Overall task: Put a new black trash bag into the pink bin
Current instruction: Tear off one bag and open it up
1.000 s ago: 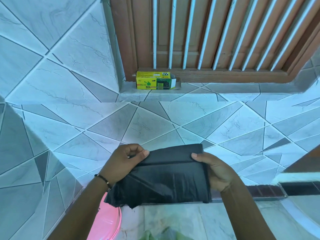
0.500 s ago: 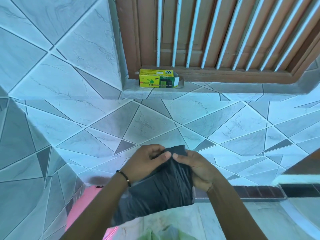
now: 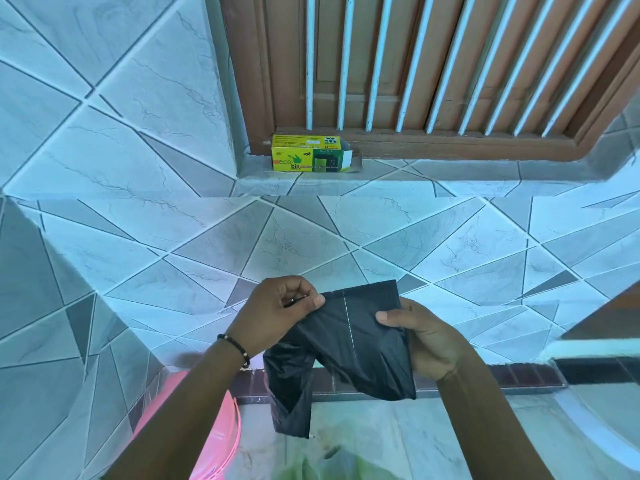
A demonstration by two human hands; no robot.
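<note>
We face a tiled wall (image 3: 145,140) that fills most of the view, grey and pale blue tiles cut by slanting grout lines. Above it stands a brown wooden window frame (image 3: 433,143) with white bars (image 3: 372,64), its top cut off by the edge of the picture. Lower left, the pink bin (image 3: 221,441) shows only as a curved slice of rim and wall; our left forearm covers most of it, and we cannot see inside. At the bottom edge a pale green shape (image 3: 322,465) is blurred and cropped, and we cannot tell what it is.

In front of us, well above the bin and to its right, hangs the black trash bag (image 3: 349,355), still partly folded, with a dotted perforation line running down its upper panel. A loose fold droops from its lower left.

Our left hand (image 3: 280,310), a beaded bracelet (image 3: 237,348) on its wrist, pinches the bag's upper left edge between thumb and curled fingers. Our right hand (image 3: 429,337) grips the right edge, thumb on the front and the fingers hidden behind the plastic.

On the window ledge (image 3: 450,171) rests a small yellow and green bag box (image 3: 308,157), its end flap open; the small print is too fine to read.
</note>
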